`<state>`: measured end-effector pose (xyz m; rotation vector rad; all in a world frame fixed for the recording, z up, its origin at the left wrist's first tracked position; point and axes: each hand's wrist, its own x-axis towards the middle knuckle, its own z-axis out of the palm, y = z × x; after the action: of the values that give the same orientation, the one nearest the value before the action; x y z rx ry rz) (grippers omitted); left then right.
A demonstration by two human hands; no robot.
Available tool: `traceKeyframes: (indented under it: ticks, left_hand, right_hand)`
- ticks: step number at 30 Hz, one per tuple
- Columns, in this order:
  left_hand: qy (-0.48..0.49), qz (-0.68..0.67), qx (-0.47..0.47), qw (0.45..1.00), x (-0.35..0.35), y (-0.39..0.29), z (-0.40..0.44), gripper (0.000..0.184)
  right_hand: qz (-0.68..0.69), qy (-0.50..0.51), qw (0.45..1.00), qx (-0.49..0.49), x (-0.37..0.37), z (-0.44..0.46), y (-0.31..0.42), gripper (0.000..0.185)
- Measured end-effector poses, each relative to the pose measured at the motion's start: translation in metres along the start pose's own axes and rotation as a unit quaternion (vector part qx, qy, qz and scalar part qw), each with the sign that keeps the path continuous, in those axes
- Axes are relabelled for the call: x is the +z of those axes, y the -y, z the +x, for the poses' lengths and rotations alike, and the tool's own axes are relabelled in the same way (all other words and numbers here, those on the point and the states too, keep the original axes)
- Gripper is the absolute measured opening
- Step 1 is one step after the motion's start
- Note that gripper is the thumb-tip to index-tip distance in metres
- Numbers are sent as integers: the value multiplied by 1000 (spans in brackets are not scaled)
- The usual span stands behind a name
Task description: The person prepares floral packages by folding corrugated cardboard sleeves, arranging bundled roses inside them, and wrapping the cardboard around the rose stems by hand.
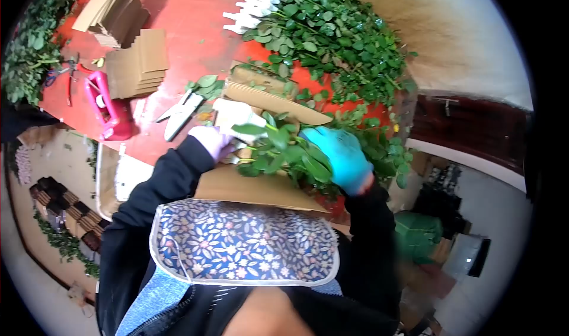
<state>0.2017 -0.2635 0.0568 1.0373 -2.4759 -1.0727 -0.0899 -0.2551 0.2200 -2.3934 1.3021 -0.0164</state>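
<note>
My left hand (214, 142), in a lilac glove, is closed at the lower left edge of a white wrapping (231, 115) at the head end of some stems. Its fingertips are partly hidden. My right hand (341, 157), in a teal glove, is wrapped round the leafy stems (287, 146) to the right, some leaves hiding its fingers. The stems lie over an opened cardboard wrapper; one flap (272, 100) stands behind them and the near flap (255, 188) lies against my floral apron (249, 241).
Scissors (182, 115), a pink tape dispenser (106, 107) and red-handled pliers (70, 81) lie left on the red table (189, 45). Cardboard stacks (139, 63) stand behind. A large leafy bunch (338, 39) with white-wrapped heads (252, 7) lies at the back.
</note>
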Motion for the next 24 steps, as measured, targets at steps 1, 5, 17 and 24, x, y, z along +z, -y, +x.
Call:
traceKeyframes:
  ticks: [1, 5, 17, 24]
  left_hand:
    - [40, -1, -42, 998, -8, -10, 3, 34]
    - [75, -48, -71, 994, -14, -16, 7, 43]
    - [-43, 120, 64, 990, -15, -17, 10, 47]
    - [8, 168, 90, 982, -17, -19, 17, 37]
  right_hand:
    - [-3, 50, 998, 30, 25, 7, -12, 35]
    - [-122, -20, 991, 56, 135, 4, -61, 33]
    - [84, 43, 994, 58, 115, 13, -71, 36]
    - [-74, 32, 992, 92, 79, 10, -32, 31]
